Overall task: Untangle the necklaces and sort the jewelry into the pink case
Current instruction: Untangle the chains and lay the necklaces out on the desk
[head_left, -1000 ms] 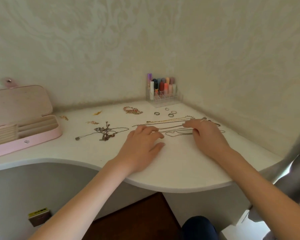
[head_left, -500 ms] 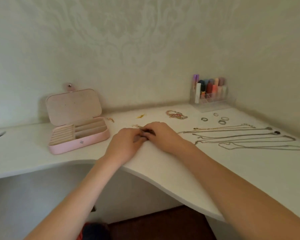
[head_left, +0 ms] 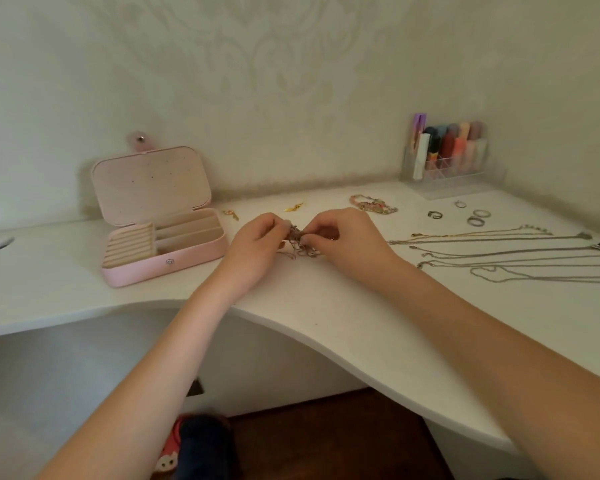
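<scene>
Near the middle of the frame, both hands meet over a small tangled clump of chain [head_left: 300,241] on the white desk [head_left: 326,317]. The left hand [head_left: 257,245] has its fingers curled in, with thumb and fingertips pinching the left side of the clump. The right hand [head_left: 343,237] is curled the same way, pinching the right side. The top of the tangle is lifted between the fingertips while loose loops of chain hang down to the desk surface just below.

The pink jewelry case [head_left: 163,230] sits left of the hands, near but not touching the left hand. Its lid stands open, tilted back toward the wall, with a snap tab at the top. Inside, a ridged ring-roll section fills the left part and long slots fill the right part; no jewelry can be made out in it.

In the right of the frame, about 5 straightened necklaces [head_left: 499,251] lie side by side in roughly parallel lines running off the right edge. Above them, 4 rings [head_left: 475,218] lie scattered, well apart from the hands. A beaded bracelet [head_left: 373,205] lies just above the right hand. 2 small gold earrings [head_left: 293,206] lie between the case and the bracelet.

In the upper right, a clear acrylic organizer [head_left: 447,168] stands in the corner against the patterned wall, holding upright cosmetic tubes.
</scene>
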Demonstrator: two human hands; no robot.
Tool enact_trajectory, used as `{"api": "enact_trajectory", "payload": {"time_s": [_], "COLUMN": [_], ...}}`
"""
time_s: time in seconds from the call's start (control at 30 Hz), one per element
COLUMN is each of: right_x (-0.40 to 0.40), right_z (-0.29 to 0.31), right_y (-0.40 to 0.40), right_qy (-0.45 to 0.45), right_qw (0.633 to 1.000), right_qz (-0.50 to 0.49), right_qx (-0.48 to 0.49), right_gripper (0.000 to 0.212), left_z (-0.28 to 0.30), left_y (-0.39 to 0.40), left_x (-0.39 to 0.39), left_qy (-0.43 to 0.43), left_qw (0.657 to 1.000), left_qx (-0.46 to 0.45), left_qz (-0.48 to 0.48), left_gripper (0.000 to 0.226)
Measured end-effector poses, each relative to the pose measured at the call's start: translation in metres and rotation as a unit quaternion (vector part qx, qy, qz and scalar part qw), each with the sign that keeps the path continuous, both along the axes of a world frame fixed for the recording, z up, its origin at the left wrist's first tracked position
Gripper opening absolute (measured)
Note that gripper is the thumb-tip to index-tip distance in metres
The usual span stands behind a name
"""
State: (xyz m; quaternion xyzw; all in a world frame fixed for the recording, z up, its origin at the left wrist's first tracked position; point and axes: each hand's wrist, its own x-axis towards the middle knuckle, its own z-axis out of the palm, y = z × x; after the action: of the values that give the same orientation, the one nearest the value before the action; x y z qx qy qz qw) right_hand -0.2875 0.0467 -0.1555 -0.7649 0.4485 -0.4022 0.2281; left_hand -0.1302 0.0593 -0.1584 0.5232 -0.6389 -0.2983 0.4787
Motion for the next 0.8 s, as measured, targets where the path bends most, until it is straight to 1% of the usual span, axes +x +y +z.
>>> {"api": "enact_trajectory", "payload": {"time_s": [0.07, 0.17, 0.27, 0.33, 0.43, 0.5, 0.57, 0.63, 0.67, 0.8], "right_x": [-0.001, -0.001, 0.001, 0.004, 0.005, 0.003, 0.003, 0.004, 0.004, 0.004], "right_z": [-0.001, 0.0, 0.0, 0.001, 0.003, 0.007, 0.011, 0.013, 0.014, 0.016], "right_y": [0.001, 0.002, 0.004, 0.006, 0.007, 0.008, 0.01, 0.012, 0.012, 0.012], "right_qy": [-0.039, -0.086, -0.116, -0.115, -0.136, -0.155, -0.199, -0.256, -0.271, -0.282], "right_qw": [0.999, 0.996, 0.992, 0.992, 0.99, 0.987, 0.976, 0.954, 0.946, 0.934], "right_qz": [0.006, 0.011, 0.027, 0.024, 0.011, 0.005, 0.007, 0.021, 0.028, 0.042], "right_qx": [0.011, 0.032, 0.044, 0.035, 0.032, 0.045, 0.089, 0.152, 0.174, 0.215], "right_gripper": [0.006, 0.009, 0.016, 0.014, 0.008, 0.007, 0.007, 0.008, 0.009, 0.013], "left_z": [0.002, 0.003, 0.002, 0.001, 0.002, 0.002, 0.004, 0.005, 0.005, 0.005], "left_y": [0.001, 0.004, 0.004, 0.004, 0.005, 0.005, 0.006, 0.008, 0.008, 0.005], "left_x": [0.001, 0.001, 0.003, 0.003, 0.002, 0.002, 0.001, 0.0, 0.0, 0.004], "left_qy": [0.065, 0.107, 0.08, 0.056, 0.06, 0.075, 0.082, 0.085, 0.091, 0.149], "left_qw": [0.997, 0.992, 0.994, 0.996, 0.995, 0.994, 0.994, 0.994, 0.993, 0.985], "left_qx": [0.014, 0.014, 0.003, 0.001, 0.009, 0.011, 0.007, 0.007, 0.009, 0.028], "left_qz": [-0.028, -0.065, -0.071, -0.071, -0.076, -0.075, -0.07, -0.067, -0.07, -0.087], "left_gripper": [0.024, 0.02, 0.017, 0.016, 0.015, 0.014, 0.016, 0.019, 0.018, 0.02]}}
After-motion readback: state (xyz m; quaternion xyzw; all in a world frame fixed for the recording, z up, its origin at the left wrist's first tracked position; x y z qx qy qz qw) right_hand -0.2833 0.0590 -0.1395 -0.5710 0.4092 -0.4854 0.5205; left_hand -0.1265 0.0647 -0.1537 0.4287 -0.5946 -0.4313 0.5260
